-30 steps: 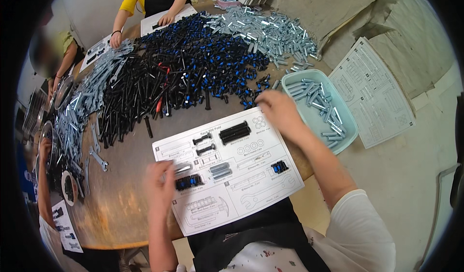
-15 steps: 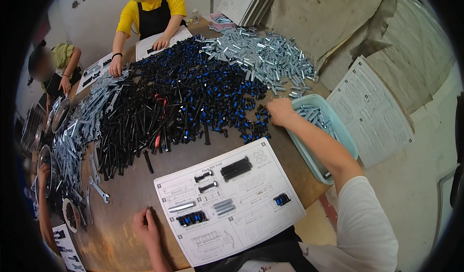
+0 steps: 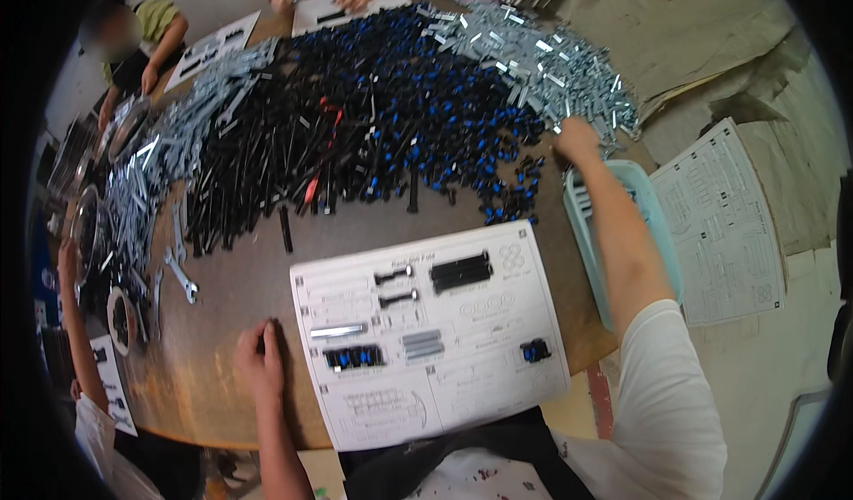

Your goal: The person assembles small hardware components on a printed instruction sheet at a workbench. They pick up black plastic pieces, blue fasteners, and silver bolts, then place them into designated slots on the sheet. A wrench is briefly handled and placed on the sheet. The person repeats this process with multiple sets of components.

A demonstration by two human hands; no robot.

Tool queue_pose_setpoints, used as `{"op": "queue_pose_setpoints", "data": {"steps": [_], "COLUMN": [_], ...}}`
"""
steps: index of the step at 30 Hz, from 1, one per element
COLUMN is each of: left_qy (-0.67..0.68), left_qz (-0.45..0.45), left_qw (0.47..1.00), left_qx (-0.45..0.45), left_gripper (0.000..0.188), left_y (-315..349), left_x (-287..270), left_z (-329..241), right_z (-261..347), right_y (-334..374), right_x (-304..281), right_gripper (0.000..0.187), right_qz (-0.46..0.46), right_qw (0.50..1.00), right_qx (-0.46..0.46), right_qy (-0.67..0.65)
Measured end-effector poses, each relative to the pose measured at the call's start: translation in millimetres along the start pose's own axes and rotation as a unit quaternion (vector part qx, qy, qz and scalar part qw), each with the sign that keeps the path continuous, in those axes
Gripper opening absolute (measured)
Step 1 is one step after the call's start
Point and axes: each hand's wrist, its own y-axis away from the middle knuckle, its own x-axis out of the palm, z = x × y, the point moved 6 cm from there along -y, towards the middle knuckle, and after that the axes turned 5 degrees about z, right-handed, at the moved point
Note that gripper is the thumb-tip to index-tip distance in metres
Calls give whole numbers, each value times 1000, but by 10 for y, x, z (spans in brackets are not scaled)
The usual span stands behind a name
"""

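At the right of the frame's upper half, the right hand [image 3: 577, 142] reaches to the lower edge of the pile of silver sleeves [image 3: 546, 60], its forearm crossing over the pale blue tub [image 3: 583, 238]; its fingers point down and are partly hidden, so I cannot tell whether they grasp a sleeve. Left of lower centre, the left hand [image 3: 260, 360] rests by the table [image 3: 209, 384] with fingers loosely curled; whether anything is inside cannot be seen. Just beside it, in the lower middle, lies the sheet [image 3: 539, 309], bearing black rods [image 3: 461, 272] at its upper middle, two black bolts [image 3: 398, 299] to their left, a silver tube [image 3: 338, 330], short tubes [image 3: 422, 345] and two clusters of blue-marked screws [image 3: 353, 357]. Dark bolts [image 3: 253, 149] fill the upper left centre; wrenches [image 3: 180, 275] lie near their lower left.
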Motion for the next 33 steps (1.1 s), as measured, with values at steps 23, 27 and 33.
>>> {"op": "queue_pose_setpoints", "data": {"steps": [23,27,33], "left_qy": [59,0,-48], "left_qz": [264,280,266], "left_qw": [921,899,900], "left_qx": [281,338,341], "left_gripper": [22,22,25], "left_y": [454,615,649], "left_x": [745,1176,1425], "left_z": [-2118,-2343,-2324], "right_z": [852,757,726], "right_y": [3631,3614,3562], "right_x": [-663,-628,-453], "right_gripper": [19,19,23], "right_qz": [38,69,66], "right_qw": [884,879,886], "right_qx": [-422,-425,-430], "right_qy": [-200,-207,-162]}}
